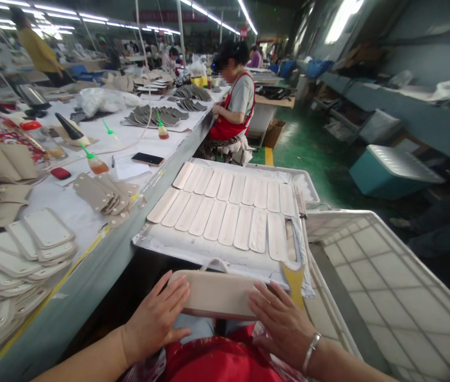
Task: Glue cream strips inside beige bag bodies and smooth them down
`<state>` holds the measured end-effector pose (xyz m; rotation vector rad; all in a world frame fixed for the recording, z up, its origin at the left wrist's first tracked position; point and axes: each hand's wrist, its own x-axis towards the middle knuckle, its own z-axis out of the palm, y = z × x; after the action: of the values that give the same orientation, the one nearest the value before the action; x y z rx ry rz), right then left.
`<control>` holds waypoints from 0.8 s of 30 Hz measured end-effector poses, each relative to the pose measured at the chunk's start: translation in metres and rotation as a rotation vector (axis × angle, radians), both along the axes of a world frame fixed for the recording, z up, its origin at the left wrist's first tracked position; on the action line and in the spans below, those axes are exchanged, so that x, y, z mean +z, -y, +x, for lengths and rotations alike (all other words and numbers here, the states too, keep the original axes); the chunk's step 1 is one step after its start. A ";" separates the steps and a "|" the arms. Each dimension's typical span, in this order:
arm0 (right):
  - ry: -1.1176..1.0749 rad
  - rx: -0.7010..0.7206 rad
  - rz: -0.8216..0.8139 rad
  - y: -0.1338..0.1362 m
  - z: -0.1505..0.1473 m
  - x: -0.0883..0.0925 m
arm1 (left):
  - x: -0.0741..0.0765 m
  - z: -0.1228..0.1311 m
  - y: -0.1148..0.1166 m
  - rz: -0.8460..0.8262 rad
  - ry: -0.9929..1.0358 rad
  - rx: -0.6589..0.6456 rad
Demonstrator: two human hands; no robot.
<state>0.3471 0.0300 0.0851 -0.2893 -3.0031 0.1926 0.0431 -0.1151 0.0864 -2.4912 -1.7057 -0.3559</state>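
A long beige leather-like piece (219,293) with rounded ends is held crosswise above my lap. My left hand (159,313) grips its left end, the fingers laid over the face and the thumb below the near edge. My right hand (282,318), with a silver bangle at the wrist, grips the right end, fingers over the face; its thumb is mostly hidden. Just beyond is a white cloth-covered board (185,244), bearing two rows of pale rounded strips (219,220). A yellow-handled tool (294,284) lies at the board's right edge.
Stacked white panels (47,228) and beige pieces (99,193) lie on the long left table, with a phone (148,159) and green-tipped glue bottles (96,163). A co-worker in a red apron (235,109) sits ahead. A large white bin (362,265) stands at right.
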 end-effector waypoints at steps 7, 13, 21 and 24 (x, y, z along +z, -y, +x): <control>-0.198 -0.294 -0.424 0.006 -0.017 -0.019 | -0.026 0.086 -0.030 0.009 -0.070 -0.179; -0.527 -0.715 -1.311 -0.006 0.009 -0.042 | -0.020 0.124 -0.070 -0.263 -0.066 -0.147; -0.459 -0.805 -1.274 0.003 -0.012 -0.039 | -0.023 0.106 -0.038 -0.174 -0.150 -0.027; -0.495 -0.858 -1.303 0.001 -0.014 -0.040 | -0.026 0.084 -0.008 -0.042 -0.194 0.076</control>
<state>0.3333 0.0288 0.0451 -1.2814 -1.6277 1.7025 0.1274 -0.1068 0.0600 -2.3906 -1.7397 -0.0700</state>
